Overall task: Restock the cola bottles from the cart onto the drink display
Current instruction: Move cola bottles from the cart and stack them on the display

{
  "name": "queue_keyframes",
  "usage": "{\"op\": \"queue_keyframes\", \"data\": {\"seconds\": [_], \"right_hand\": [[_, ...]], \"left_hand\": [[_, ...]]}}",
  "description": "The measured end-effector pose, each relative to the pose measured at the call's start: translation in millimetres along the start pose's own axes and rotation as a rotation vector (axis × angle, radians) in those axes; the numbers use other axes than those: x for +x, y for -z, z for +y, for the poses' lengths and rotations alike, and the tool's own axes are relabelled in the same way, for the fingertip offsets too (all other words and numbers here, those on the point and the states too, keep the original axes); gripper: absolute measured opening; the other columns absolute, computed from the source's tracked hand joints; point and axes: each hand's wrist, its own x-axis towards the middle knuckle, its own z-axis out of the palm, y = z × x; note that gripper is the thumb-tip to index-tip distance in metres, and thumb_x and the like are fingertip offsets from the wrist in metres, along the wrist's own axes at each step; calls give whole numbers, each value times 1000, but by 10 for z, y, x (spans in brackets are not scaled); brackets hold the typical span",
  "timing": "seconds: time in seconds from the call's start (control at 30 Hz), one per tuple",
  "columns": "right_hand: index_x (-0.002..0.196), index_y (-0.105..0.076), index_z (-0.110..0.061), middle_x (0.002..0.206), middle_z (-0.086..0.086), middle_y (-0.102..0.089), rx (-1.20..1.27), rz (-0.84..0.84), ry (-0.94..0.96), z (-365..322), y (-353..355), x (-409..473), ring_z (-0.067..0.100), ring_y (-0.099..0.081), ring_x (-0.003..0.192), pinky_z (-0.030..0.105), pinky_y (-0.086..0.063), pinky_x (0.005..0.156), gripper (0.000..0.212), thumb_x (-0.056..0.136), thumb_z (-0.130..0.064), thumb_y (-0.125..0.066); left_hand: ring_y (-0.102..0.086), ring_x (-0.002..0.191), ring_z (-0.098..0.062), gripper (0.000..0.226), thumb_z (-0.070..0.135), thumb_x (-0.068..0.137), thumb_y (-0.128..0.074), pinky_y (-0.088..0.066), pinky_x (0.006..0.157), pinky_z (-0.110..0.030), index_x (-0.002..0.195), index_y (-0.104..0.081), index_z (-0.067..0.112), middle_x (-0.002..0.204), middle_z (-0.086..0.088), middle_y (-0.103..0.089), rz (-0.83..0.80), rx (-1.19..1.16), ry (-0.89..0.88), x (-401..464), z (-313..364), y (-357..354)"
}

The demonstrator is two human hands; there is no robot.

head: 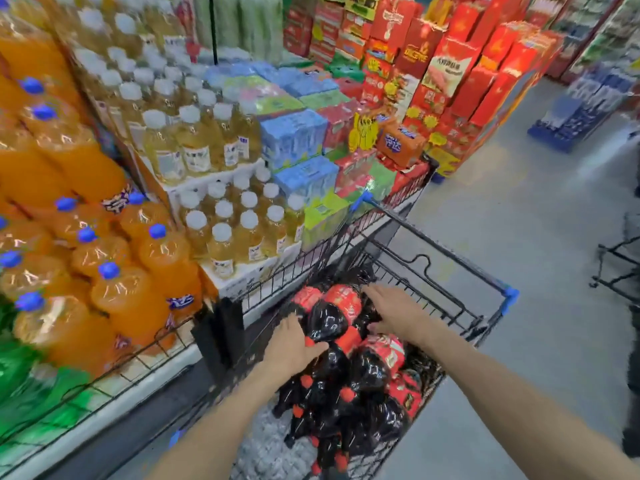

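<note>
At nine o'clock from my view I have the drink display [104, 372], a wire-fronted shelf packed with big orange soda bottles [114, 289] under blue caps. Just right of them, toward eleven o'clock, pale yellow drink bottles [194, 147] with white caps stand in stepped rows on white trays. Further along at twelve o'clock sit blue and green carton packs [294, 136], and beyond those, at one o'clock, a tall stack of red gift boxes [450, 71].

Down at six o'clock the black wire cart [450, 271] stands right against the display, its blue corner pieces showing. The cola bottles [367, 372] lie piled inside it, dark with red caps and red labels, most with necks pointing toward me.

My left hand [294, 344] rests at the nine o'clock side of the pile, fingers curved around the shoulder of one cola bottle [327, 320] lying on top, thumb against its neck near the red cap. My right hand [398, 310] comes in from three o'clock, palm down, fingers spread and fairly straight, laid over the far end of the same bottle by its red label; I see no curl around it.

At three o'clock the grey floor [519, 220] runs off to a blue pallet display [581, 109].
</note>
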Motion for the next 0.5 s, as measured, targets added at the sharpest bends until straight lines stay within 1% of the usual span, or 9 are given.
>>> {"op": "queue_keyframes", "data": {"seconds": [0.07,0.17,0.23,0.3,0.33,0.37,0.43,0.47,0.5], "right_hand": [[167,-2,-12,173,14,-13,-39,-29,49,220,-60,330,31,-13,160,45,-15,130,108,94,-48,-74],[166,6,-13,174,13,-4,-96,-66,134,502,-115,796,32,-6,161,45,-11,130,118,90,-48,-77],[166,9,-15,174,10,2,-129,-86,227,674,-208,1053,31,-1,161,47,-10,129,123,87,-49,-80],[166,11,-17,174,8,4,-155,-104,311,813,-300,1286,29,1,161,50,-9,129,127,86,-49,-82],[166,12,-17,174,8,4,-169,-126,348,857,-320,1390,28,2,161,51,-8,129,128,85,-48,-83],[165,12,-17,175,8,4,-186,-147,385,880,-329,1486,27,2,162,53,-8,129,129,84,-47,-83],[165,14,-17,174,8,5,-221,-190,443,879,-342,1666,26,1,162,55,-7,128,133,81,-48,-85],[165,15,-17,174,8,6,-238,-224,464,865,-340,1753,27,1,162,55,-6,128,136,79,-49,-87],[165,15,-18,175,7,6,-257,-252,487,854,-342,1830,27,1,162,55,-6,128,139,77,-50,-88]], "left_hand": [[-34,150,-33,121,65,84,-74,-33,122,-41,160,-10,-4,164,-20,-30,21,-258,146,109,15,-173],[-48,140,-30,118,58,81,-82,-39,117,-39,156,-15,-3,149,-15,-48,130,-645,418,234,116,-505],[-60,127,-25,118,67,65,-89,-44,114,-39,149,-33,5,138,-4,-60,257,-944,563,373,185,-759],[-65,120,-21,125,73,43,-96,-46,114,-43,141,-46,13,135,-1,-67,387,-1293,663,601,126,-1087],[-65,121,-22,122,68,42,-98,-44,115,-44,138,-46,13,132,-1,-68,427,-1438,692,628,182,-1139],[-64,121,-22,113,59,48,-101,-44,114,-42,135,-45,15,130,-3,-69,469,-1556,718,604,313,-1121],[-67,117,-24,95,38,64,-99,-49,101,-32,138,-48,7,125,-8,-72,565,-1744,716,572,551,-1039],[-69,116,-25,89,31,67,-96,-51,94,-31,138,-51,3,123,-11,-73,599,-1814,706,588,617,-1045],[-68,118,-26,92,28,65,-95,-51,93,-31,142,-51,1,125,-13,-73,631,-1857,700,617,659,-1075]]}}
